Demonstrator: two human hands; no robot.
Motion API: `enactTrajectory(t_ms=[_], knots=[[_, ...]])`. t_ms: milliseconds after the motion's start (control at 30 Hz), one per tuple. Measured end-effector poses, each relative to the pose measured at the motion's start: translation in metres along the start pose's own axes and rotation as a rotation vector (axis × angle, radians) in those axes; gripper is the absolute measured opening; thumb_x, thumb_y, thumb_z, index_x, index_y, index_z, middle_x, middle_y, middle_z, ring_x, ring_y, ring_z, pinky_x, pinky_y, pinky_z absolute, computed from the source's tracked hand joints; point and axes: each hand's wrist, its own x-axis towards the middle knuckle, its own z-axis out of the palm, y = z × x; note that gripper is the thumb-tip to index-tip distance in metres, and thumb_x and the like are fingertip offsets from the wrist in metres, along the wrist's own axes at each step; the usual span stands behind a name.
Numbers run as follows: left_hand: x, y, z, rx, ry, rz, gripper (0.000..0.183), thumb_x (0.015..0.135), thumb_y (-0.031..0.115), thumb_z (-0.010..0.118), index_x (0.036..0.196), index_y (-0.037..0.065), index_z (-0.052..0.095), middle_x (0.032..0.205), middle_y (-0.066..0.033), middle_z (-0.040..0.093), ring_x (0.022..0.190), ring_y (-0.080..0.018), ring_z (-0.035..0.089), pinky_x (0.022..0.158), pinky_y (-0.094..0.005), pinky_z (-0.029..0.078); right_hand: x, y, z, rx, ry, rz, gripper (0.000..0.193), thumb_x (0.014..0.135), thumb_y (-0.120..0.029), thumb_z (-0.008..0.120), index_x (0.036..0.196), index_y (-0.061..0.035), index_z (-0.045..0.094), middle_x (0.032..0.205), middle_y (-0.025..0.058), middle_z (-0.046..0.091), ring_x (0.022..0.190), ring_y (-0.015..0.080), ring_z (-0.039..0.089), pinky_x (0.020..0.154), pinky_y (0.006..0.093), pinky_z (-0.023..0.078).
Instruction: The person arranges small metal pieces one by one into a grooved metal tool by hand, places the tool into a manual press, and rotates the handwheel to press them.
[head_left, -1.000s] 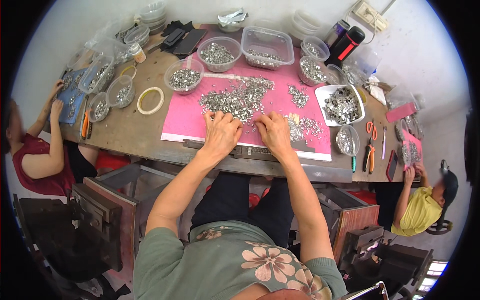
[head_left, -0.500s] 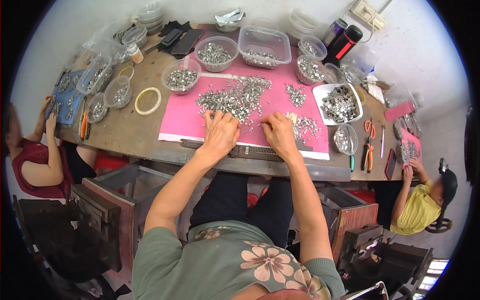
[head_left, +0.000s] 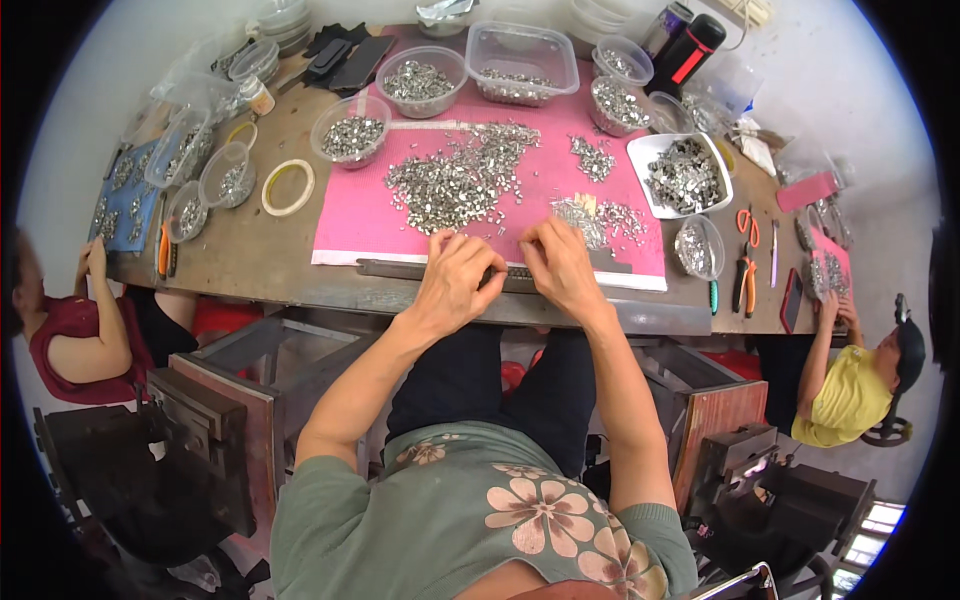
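Just beyond curled hands (head_left: 458, 280) (head_left: 563, 265) (can't tell what's held), metal pieces (head_left: 450, 185), pink mat (head_left: 350, 220) beneath

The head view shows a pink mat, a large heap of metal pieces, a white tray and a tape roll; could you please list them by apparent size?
1. Pink mat
2. Large heap of metal pieces
3. White tray
4. Tape roll

A head-worn fisheye looks steeply down tableward, over the table (head_left: 240, 262).

green shirt (head_left: 390, 520), pale flowers (head_left: 540, 516), dark trousers (head_left: 447, 385)
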Motion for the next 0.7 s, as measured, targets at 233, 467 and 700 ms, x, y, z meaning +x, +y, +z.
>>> enactTrajectory(t_ms=[233,467,700], knots=[[0.003,-0.005,-0.008,-0.009,0.025,-0.019,0.011,0.081,0.011,0.075,0.086,0.009,0.066,0.083,-0.0026,0.062,0.087,-0.0221,0.060,0.095,-0.0420,0.038,-0.028,-0.009,-0.003,0.066,0.064,0.006,0.012,0.086,0.000,0.067,0.095,-0.0047,0.060,0.088,0.0089,0.058,0.087,0.0281,0.058,0.079,0.0400,0.040],[0.026,-0.030,-0.019,0.127,0.125,-0.055,0.007,0.083,0.013,0.073,0.087,0.010,0.067,0.088,-0.0028,0.063,0.092,-0.0224,0.060,0.101,-0.0473,0.035,0.021,0.003,0.019,0.064,0.062,0.045,0.007,0.086,-0.004,0.066,0.093,-0.0042,0.062,0.086,0.0127,0.060,0.083,0.0324,0.061,0.075,0.0438,0.042],[0.023,-0.045,-0.022,0.271,0.178,-0.057,0.010,0.081,0.010,0.075,0.090,0.011,0.070,0.095,-0.0018,0.062,0.100,-0.0240,0.057,0.103,-0.0522,0.032,0.050,0.018,0.040,-0.003,0.157,0.022,0.006,0.086,-0.007,0.068,0.090,-0.0050,0.072,0.082,0.0120,0.063,0.080,0.0336,0.063,0.073,0.0448,0.050]])
